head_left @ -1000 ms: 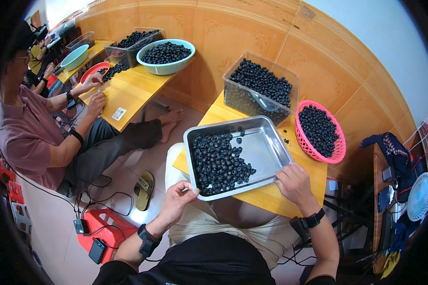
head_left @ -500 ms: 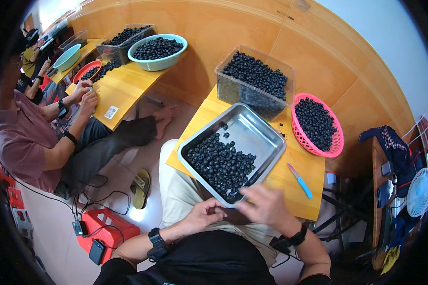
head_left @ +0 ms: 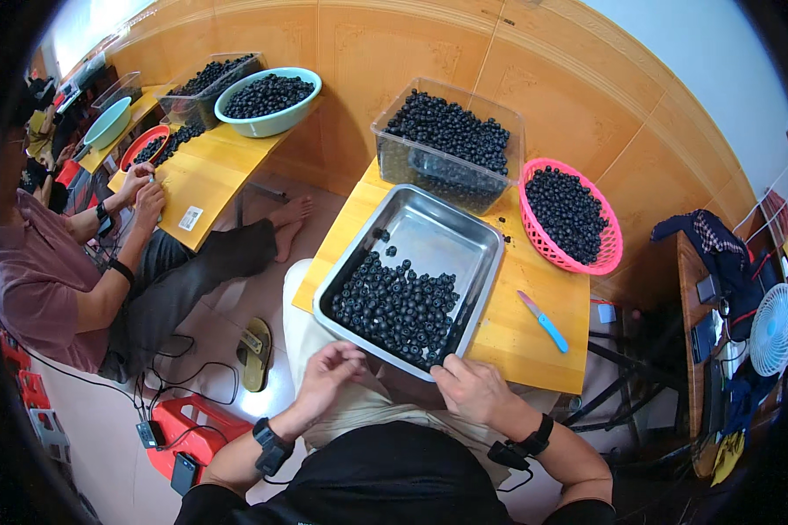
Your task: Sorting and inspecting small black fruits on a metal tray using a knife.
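A yellow wooden tabletop [head_left: 525, 367] carries a metal tray [head_left: 451, 249], its near corner jutting past the edge toward the seated worker's lap. Behind stands a clear bin [head_left: 446, 175] of fruit, beside a pink basket [head_left: 617, 241], also filled. The right hand [head_left: 473, 385] pinches the tray's near corner; the left hand [head_left: 324, 376], loosely curled with a narrow thumb gap, is just beside the rim. A blue-handled knife [head_left: 545, 324] lies right of the tray, where dark berries [head_left: 394, 302] crowd the near half.
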The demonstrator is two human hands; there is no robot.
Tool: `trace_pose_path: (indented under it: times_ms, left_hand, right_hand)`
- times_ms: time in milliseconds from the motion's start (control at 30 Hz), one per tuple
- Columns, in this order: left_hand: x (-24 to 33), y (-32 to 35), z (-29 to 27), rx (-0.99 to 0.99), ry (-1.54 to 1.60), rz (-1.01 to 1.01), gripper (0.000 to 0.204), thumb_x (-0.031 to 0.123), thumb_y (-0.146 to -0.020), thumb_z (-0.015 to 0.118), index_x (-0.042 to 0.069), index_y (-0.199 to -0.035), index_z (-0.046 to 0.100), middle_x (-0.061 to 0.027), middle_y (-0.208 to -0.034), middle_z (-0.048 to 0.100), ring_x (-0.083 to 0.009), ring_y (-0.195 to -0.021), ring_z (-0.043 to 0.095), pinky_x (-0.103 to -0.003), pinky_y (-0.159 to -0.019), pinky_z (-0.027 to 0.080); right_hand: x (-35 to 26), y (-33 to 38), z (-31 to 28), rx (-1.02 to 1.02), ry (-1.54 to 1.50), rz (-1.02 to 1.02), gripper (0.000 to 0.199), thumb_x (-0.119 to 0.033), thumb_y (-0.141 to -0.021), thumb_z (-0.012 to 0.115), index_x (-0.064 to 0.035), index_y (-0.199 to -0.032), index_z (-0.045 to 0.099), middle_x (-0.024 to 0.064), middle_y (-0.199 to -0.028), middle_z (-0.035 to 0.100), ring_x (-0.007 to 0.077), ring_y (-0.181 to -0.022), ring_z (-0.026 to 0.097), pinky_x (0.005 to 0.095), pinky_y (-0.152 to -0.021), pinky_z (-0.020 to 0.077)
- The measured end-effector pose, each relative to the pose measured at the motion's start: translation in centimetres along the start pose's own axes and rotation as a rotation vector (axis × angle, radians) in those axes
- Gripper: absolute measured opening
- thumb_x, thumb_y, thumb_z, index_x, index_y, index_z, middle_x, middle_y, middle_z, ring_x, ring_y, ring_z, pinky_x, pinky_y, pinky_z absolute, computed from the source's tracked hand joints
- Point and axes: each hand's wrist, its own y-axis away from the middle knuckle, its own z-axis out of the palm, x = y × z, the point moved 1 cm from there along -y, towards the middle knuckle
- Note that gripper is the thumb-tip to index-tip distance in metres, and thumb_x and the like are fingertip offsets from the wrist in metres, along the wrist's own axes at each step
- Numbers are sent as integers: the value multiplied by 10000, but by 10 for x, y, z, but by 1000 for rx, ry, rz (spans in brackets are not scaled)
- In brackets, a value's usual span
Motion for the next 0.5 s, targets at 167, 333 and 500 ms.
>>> trace_pose_path:
  times_ms: [167,333,500]
  left_hand:
    - [18,-1,-23,263,100,88,187,62,-1016,587,50,-1197,543,-35,-998,639,-121,-796,646,-292,-708,589]
    - [45,-4,-24,368,-21,250,238,130,-1031,588,49,-1248,536,-32,-1021,627,-94,-822,615,-262,-716,541]
    - [59,-17,-25,295,-377,465,230,80,-1001,616,19,-1219,573,-45,-1061,611,-102,-896,603,-264,-778,526]
  right_hand:
    - [20,16,-10,35,7,6,146,-109,-807,665,-44,-935,639,101,-856,527,275,-764,643,391,-663,552]
    - [51,24,-17,40,50,69,90,-109,-761,662,-68,-787,586,110,-848,536,302,-793,607,424,-704,529]
    - [83,24,-27,37,413,182,91,-137,-787,647,-95,-859,683,78,-871,597,276,-908,606,394,-794,513]
